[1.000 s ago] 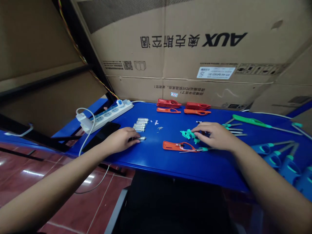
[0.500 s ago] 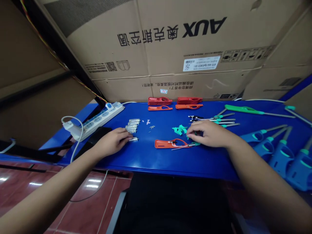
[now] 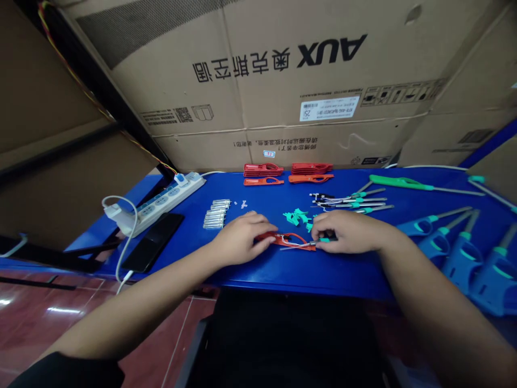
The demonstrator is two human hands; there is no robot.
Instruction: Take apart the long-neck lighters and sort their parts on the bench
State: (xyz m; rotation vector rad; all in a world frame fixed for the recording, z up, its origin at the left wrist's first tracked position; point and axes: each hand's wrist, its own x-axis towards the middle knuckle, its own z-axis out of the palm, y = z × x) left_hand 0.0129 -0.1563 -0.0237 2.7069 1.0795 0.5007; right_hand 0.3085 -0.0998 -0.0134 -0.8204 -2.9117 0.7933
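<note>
On the near part of the blue table lies an orange-red lighter shell half (image 3: 299, 237) with a thin wire and tube along it. The fingers of my left hand (image 3: 242, 240) are closed on its left end. At the other end, my right hand (image 3: 343, 230) is closed around the lighter nozzle (image 3: 324, 240), a metal rod with a teal collar partly hidden by the fingers. Loose teal triggers (image 3: 298, 216) lie just left of my right hand. Behind that hand are several nozzle assemblies (image 3: 363, 203) with wires. Clear gas tanks (image 3: 215, 214) stand in a row beyond my left wrist.
Red and orange shell halves (image 3: 263, 171) are stacked at the back by a cardboard wall (image 3: 274, 108). Blue lighters (image 3: 464, 256) and a green lighter (image 3: 398, 182) lie right. A power strip (image 3: 172, 195) and phone (image 3: 155, 242) lie left.
My left hand has left the gas tanks and moved right onto the shell half. A tank it was touching now lies with the row. My right hand has shifted slightly nearer to me.
</note>
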